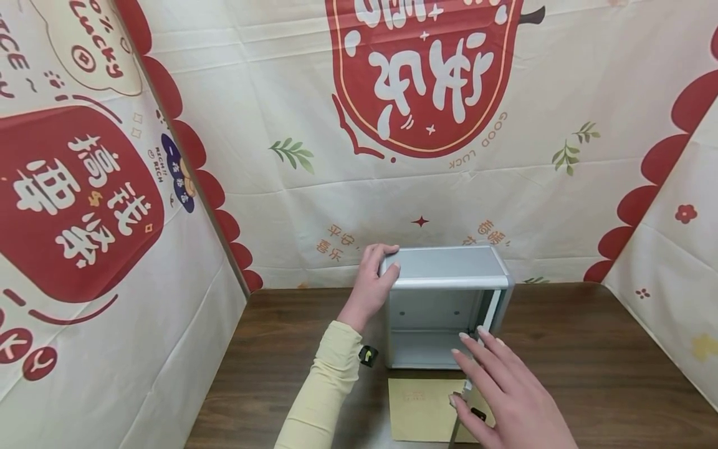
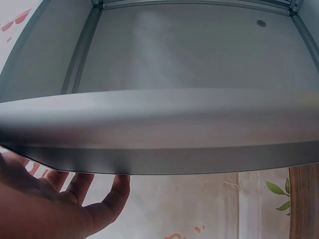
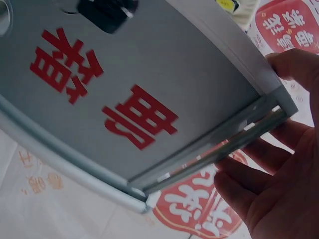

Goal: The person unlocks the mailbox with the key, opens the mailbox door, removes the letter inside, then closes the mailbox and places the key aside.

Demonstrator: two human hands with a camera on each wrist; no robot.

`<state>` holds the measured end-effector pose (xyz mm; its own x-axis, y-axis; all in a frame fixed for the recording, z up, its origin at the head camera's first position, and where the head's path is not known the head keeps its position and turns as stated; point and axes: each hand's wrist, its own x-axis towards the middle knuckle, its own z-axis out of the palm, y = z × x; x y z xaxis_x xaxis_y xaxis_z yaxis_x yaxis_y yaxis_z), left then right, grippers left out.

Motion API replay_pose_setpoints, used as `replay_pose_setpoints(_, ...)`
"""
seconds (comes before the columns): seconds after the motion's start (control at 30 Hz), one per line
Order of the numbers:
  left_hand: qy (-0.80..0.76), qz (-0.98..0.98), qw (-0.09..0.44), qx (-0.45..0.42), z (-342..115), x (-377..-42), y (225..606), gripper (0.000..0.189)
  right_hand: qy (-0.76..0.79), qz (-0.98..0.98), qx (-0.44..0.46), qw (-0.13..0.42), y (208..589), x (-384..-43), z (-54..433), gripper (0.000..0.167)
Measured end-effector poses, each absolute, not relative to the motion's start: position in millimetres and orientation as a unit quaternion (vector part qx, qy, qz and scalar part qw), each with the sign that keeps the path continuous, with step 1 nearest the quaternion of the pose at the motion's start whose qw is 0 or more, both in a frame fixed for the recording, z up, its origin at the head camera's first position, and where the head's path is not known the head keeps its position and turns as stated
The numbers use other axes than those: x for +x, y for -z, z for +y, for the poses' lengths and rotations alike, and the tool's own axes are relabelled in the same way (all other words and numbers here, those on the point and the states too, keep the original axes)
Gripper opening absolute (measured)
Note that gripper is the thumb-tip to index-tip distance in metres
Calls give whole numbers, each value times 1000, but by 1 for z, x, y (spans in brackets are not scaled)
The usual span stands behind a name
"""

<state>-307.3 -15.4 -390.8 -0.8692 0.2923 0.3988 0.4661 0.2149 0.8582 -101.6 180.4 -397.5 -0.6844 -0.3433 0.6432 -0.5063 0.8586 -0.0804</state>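
Note:
A silver-grey metal mailbox (image 1: 449,265) stands on the wooden table, its front uncovered and its inside bare in the head view. My left hand (image 1: 370,280) grips its top left corner, thumb on the top panel and fingers over the far edge. On the right side the hinged door (image 1: 492,310) is swung out toward me. My right hand (image 1: 513,390) holds the door's free end between thumb and fingers. In the right wrist view, red characters and a long slot show on the door's face, with fingertips (image 3: 224,181) close by the slot.
A yellow-brown envelope (image 1: 421,408) lies on the dark wooden table (image 1: 291,355) in front of the mailbox, partly behind the door and right hand. Printed white cloth (image 1: 269,206) hangs behind the table and along both sides.

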Motion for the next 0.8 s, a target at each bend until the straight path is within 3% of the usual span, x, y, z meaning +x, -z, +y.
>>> replay_pose_setpoints(0.33,578,-774,79,-245,-15,-306,390,35,-165,-882,266,353,406,-125,160,60)
replay_pose_setpoints(0.57,587,-764,69,-257,-18,-275,353,34,-180,-872,273,365,413,-142,148,57)
replay_pose_setpoints(0.8,586,-765,69,-259,-19,-275,353,34,-221,-835,266,428,423,-156,134,53)
